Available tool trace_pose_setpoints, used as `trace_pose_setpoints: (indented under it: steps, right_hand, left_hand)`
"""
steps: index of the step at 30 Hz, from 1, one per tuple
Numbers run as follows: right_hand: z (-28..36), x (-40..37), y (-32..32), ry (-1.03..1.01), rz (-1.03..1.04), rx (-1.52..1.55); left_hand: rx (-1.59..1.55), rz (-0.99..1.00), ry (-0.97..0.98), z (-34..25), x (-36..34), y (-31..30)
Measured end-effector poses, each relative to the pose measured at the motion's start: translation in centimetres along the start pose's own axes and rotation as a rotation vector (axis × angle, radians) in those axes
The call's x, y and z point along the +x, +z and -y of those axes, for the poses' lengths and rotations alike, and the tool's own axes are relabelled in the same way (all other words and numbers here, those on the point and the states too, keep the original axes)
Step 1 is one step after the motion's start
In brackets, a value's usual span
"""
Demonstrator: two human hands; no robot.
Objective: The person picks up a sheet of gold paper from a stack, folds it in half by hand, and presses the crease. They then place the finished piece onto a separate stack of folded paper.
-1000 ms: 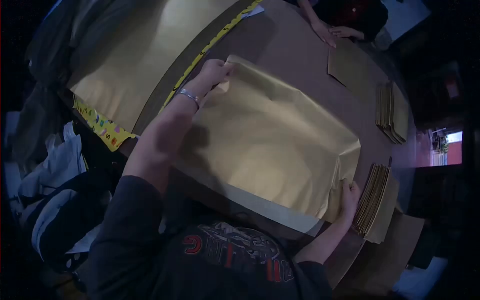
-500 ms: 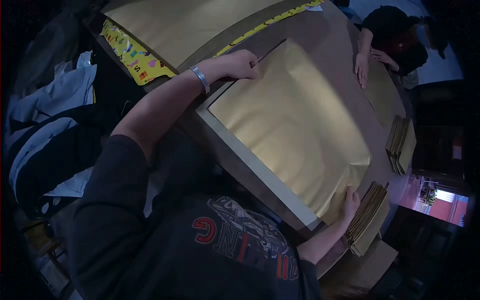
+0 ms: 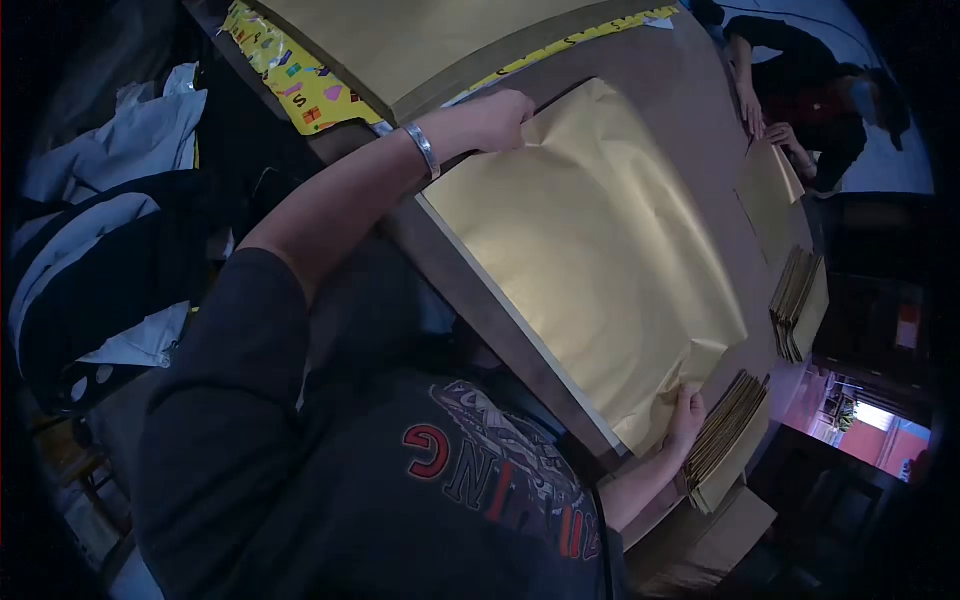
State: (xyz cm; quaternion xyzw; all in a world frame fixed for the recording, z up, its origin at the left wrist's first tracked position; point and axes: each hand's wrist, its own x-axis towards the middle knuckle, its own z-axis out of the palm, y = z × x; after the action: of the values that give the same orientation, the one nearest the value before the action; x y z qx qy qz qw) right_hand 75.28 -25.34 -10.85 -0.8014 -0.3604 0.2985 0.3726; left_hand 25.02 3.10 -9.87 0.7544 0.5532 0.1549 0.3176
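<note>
A large golden-brown paper sheet (image 3: 590, 240) lies slanted over the table (image 3: 650, 120), with creases near its lower right corner. My left hand (image 3: 505, 120), a silver bracelet on its wrist, is closed on the sheet's upper left edge. Down at the lower right corner, my right hand (image 3: 686, 415) pinches the same sheet. A pale strip (image 3: 540, 345) shows along the edge nearest my body. Just right of my right hand stands a bundle of folded brown paper (image 3: 728, 440).
Larger brown paper (image 3: 400, 40) lies on yellow patterned wrapping (image 3: 300, 85) at the top. Another folded bundle (image 3: 800, 305) stands at the right. Across the table, a person's hands (image 3: 785, 140) touch brown paper (image 3: 768, 200). Clothes (image 3: 110, 150) lie at the left.
The sheet in my hands has shifted toward my body, covering more of the pale strip. The other person's hands now raise an edge of their paper.
</note>
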Motion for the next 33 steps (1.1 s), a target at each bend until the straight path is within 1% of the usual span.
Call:
trace_pose_setpoints:
  steps: [1,2,4,5,6,8,9,11,13,15,18,19,20,21,23,26,28,30,31,33]
  right_hand:
    - [-0.3,0.0,-0.2,-0.038,0.018,-0.028]
    - [-0.7,0.0,-0.3,-0.076,0.034,-0.055]
    - [-1.6,0.4,-1.2,-0.050,0.048,-0.098]
    - [-1.6,0.3,-1.5,-0.024,0.068,-0.141]
    - [-1.7,0.3,-1.5,-0.021,0.070,-0.143]
    - [-1.2,0.0,-1.2,-0.096,0.077,-0.129]
    - [-0.7,-0.3,-0.7,-0.094,0.078,-0.129]
    - [0.5,-1.2,0.1,-0.074,0.050,0.005]
    - [0.6,-1.2,-0.1,-0.051,0.047,-0.032]
    - [0.5,-1.1,-0.3,-0.029,0.046,-0.068]
    - [-0.1,-0.8,-0.6,-0.059,0.034,-0.129]
    - [-0.5,-0.6,-0.9,-0.028,0.024,-0.136]
    - [-0.9,-0.3,-1.0,0.004,0.016,-0.144]
    - [-1.5,0.0,-1.0,0.005,0.017,-0.145]
    - [-2.1,0.1,-0.7,-0.086,0.015,-0.010]
    - [-1.0,-0.6,-0.4,-0.062,0.016,0.012]
    - [-1.0,-0.5,-0.3,-0.061,0.005,-0.031]
    - [-0.9,-0.5,-0.6,-0.059,-0.003,-0.076]
    - [-0.8,-0.5,-0.7,-0.052,0.015,-0.095]
    - [-1.0,-0.5,-0.8,-0.050,0.028,-0.110]
  left_hand:
    - [-0.067,0.020,-0.053,-1.2,-1.2,-1.0]
    - [-0.070,0.024,-0.053,-0.5,-0.8,-0.5]
    - [0.019,-0.090,0.161,1.5,0.1,0.5]
    - [0.015,0.007,0.076,1.0,0.0,-0.2]
    - [0.014,0.009,0.073,0.9,0.0,-0.2]
    - [-0.004,0.008,-0.030,0.6,-0.4,-0.2]
    - [0.043,-0.039,0.026,0.1,-1.0,-0.5]
    - [0.021,-0.055,0.037,0.5,-1.0,-0.3]
    - [-0.049,-0.096,0.072,1.6,-0.4,0.7]
    - [-0.037,-0.103,0.075,1.3,-1.0,0.5]
    - [-0.001,-0.136,0.074,1.0,-1.6,0.5]
    - [0.002,-0.136,0.077,1.3,-1.4,0.7]
    - [-0.065,-0.150,0.123,1.4,-1.7,0.7]
    - [-0.066,-0.149,0.121,1.5,-1.7,0.7]
    - [-0.100,-0.096,0.061,1.4,-1.7,0.6]
    - [-0.124,-0.079,0.046,1.1,-2.0,0.3]
    - [-0.105,-0.095,0.044,0.5,-2.5,-0.1]
    - [-0.035,-0.133,0.085,0.6,-2.5,0.2]
    - [0.001,-0.138,0.092,1.3,-1.8,0.6]
    - [-0.001,-0.136,0.091,0.8,-2.3,0.2]
